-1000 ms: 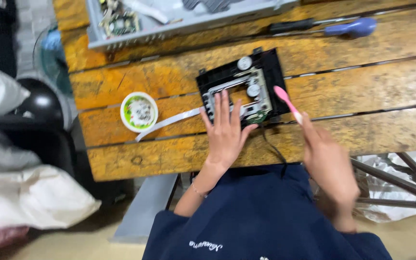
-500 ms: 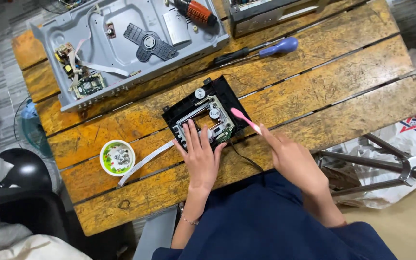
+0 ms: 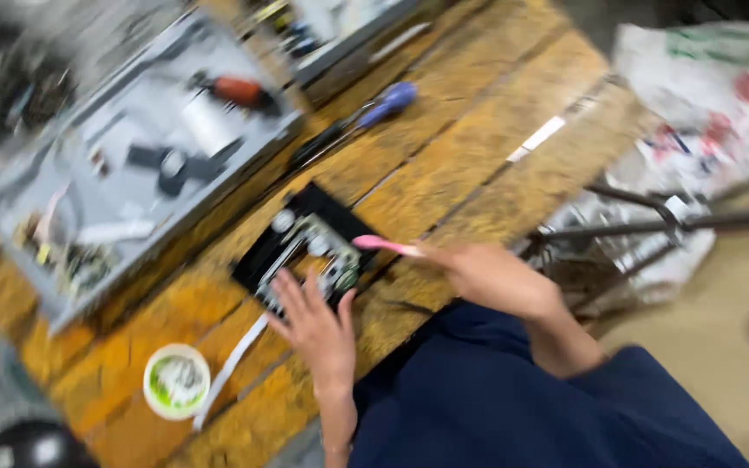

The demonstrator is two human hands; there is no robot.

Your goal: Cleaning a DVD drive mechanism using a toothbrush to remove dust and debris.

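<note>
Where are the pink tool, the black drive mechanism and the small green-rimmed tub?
pink tool point(image 3: 385, 245), head view, mid-shaft.
black drive mechanism point(image 3: 301, 247), head view, metal centre.
green-rimmed tub point(image 3: 176, 381), head view, middle.

workbench point(image 3: 470, 173): rough worn wood | drive mechanism point(image 3: 309, 251): matt black plastic, shiny metal | pink tool point(image 3: 387, 246): smooth plastic
</note>
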